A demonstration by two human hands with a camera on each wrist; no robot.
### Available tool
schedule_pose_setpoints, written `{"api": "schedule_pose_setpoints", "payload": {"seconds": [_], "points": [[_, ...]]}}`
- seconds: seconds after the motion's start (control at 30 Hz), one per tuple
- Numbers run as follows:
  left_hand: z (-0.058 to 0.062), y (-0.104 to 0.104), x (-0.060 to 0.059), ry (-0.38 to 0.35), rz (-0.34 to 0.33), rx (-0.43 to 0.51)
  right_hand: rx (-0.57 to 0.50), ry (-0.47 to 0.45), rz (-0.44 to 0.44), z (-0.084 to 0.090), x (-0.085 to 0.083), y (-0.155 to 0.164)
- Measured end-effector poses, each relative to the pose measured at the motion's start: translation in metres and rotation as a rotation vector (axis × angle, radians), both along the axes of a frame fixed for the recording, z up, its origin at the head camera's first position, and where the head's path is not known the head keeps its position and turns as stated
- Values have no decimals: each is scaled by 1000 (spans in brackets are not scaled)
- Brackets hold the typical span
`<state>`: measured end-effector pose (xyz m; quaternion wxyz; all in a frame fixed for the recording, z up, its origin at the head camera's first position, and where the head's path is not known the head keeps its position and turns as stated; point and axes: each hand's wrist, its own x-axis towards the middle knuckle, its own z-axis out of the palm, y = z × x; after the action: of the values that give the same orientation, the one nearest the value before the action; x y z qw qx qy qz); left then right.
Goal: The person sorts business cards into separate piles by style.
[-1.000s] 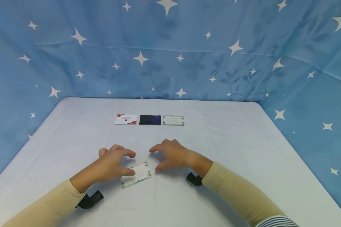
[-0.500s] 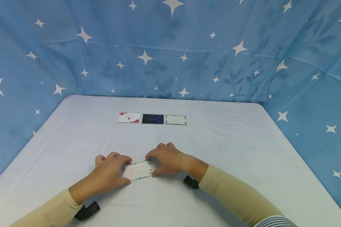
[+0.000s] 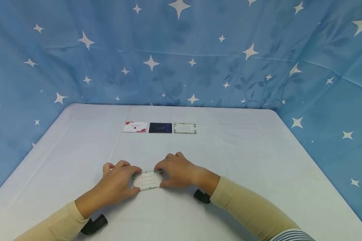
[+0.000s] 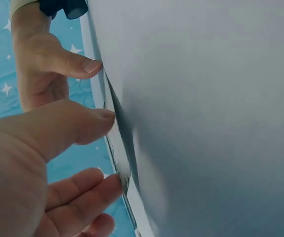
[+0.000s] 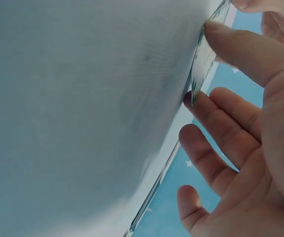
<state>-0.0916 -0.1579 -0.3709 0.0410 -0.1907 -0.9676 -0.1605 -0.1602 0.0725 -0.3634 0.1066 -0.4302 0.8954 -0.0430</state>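
Observation:
A white card with a leafy green border (image 3: 148, 180) lies near the middle front of the table, between both hands. My left hand (image 3: 116, 183) grips its left end, thumb on the near edge and forefinger at the far corner. On the right end, my right hand (image 3: 179, 172) pinches the card the same way. In the right wrist view the card (image 5: 203, 61) appears nearly edge-on between thumb and forefinger, slightly off the cloth. The left wrist view also catches the card (image 4: 117, 143) edge-on, with a shadow beside it. The fingertips cover its corners.
Farther back, a row holds a white card with red flowers (image 3: 134, 127), a dark blue card (image 3: 160, 128) and another leafy-bordered card (image 3: 185, 128). White cloth covers the table (image 3: 244, 160). A blue star-patterned curtain (image 3: 199, 43) hangs behind.
Both hands have closed in from either side and taken hold of the leafy-bordered card. It has turned from a slant to nearly straight. The back row stays put.

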Motion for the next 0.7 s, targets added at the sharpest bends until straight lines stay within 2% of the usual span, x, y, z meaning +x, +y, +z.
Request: {"api": "schedule_pose_setpoints", "payload": {"seconds": [0.2,0.37,0.5,0.7], "points": [[0,5,-7,11,-23,39,-3,24,-32,1,-1,6],[4,13,-18,0,-37,81,-66,7,-91,3,-5,17],[3,20,-34,-29,-56,118,-139,-17,-168,5,-15,33],[2,34,-68,-92,-73,148,-199,-18,-266,5,-35,54]]}}
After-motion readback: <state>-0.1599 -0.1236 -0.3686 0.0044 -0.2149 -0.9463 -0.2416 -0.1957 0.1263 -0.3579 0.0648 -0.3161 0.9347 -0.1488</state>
